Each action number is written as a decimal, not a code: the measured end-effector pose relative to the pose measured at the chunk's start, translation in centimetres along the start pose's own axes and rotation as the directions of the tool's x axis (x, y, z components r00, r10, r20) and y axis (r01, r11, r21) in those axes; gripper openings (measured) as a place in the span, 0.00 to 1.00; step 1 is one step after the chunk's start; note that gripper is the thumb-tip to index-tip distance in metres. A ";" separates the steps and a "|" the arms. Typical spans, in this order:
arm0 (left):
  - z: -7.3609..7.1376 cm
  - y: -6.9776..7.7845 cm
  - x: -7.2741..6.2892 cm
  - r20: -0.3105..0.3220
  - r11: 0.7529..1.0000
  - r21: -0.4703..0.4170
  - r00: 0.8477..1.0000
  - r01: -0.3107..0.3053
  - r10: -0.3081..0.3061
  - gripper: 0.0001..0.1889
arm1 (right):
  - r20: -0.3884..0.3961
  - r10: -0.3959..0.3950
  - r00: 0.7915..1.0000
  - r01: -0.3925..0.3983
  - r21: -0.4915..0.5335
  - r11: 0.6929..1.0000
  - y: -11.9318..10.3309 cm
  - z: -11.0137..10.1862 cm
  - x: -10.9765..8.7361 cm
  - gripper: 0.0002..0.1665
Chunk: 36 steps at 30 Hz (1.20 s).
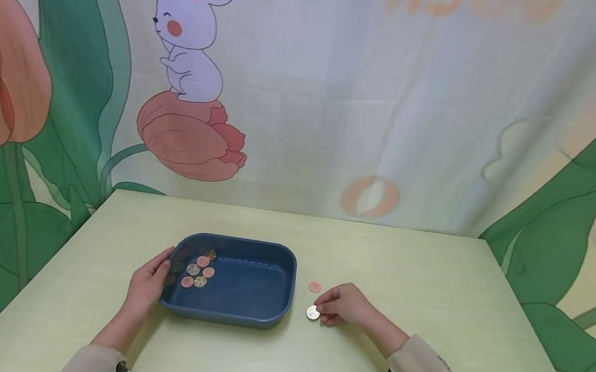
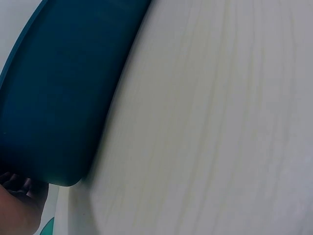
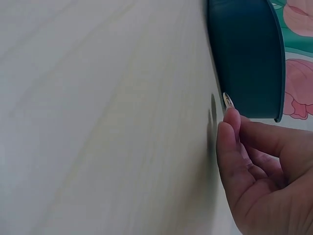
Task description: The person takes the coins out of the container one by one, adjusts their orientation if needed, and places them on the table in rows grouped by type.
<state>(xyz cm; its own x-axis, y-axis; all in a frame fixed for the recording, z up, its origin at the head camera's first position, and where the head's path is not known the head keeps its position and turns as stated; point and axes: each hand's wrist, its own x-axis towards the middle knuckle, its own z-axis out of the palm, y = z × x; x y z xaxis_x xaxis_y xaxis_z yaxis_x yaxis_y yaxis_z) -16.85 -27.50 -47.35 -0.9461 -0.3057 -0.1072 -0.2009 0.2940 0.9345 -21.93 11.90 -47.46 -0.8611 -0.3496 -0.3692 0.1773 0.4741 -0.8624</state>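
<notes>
right hand [image 1: 343, 305]: fingers curled down, pinching the silver coin [image 1: 313, 312] at its edge. It looks tipped up off the tabletop [image 1: 425, 315] in the wrist view, just right of the tray

left hand [image 1: 150, 282]: fingers wrapped on the left rim of the blue tray [image 1: 268, 278], holding it steady. The wrist cam only shows the tray's outer wall and a bit of skin

coins in tray [image 1: 198, 270]: 6 of them as far as I can count, mostly copper, bunched in the left end near the left hand

copper coin [image 1: 314, 287]: lying flat on the tabletop, just beyond the silver one, close to the tray's right side, nobody touching it

progress: my guess is most of the way there. 6 are in, 1 is in the fingers, 1 is left out, so 2 to go

backdrop [image 1: 191, 70]: bunny and tulip curtain behind the tabletop
</notes>
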 end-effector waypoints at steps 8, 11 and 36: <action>0.0 0.0 -0.1 0.004 1.000 0.000 1.000 0.005 -0.005 0.25 | -0.010 -0.001 1.000 0.001 -0.050 0.999 0.2 0.0 0.3 0.07; 0.2 -0.4 0.1 -0.030 1.000 -0.019 0.999 -0.025 0.024 0.25 | -0.010 -0.017 1.000 0.016 -0.075 0.997 0.2 0.1 0.4 0.07; 0.0 0.0 0.0 0.018 1.000 -0.003 1.000 0.024 -0.024 0.26 | -0.075 -0.172 0.982 0.143 -0.287 0.947 0.1 1.3 0.0 0.02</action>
<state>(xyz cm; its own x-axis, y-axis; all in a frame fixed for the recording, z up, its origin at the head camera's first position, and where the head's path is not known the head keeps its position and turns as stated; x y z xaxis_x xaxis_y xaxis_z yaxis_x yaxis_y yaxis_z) -16.82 -27.47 -47.36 -0.9452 -0.2968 -0.1359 -0.2230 0.2833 0.9327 -21.27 10.93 -47.95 -0.9120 -0.3641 -0.1887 -0.0925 0.6310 -0.7702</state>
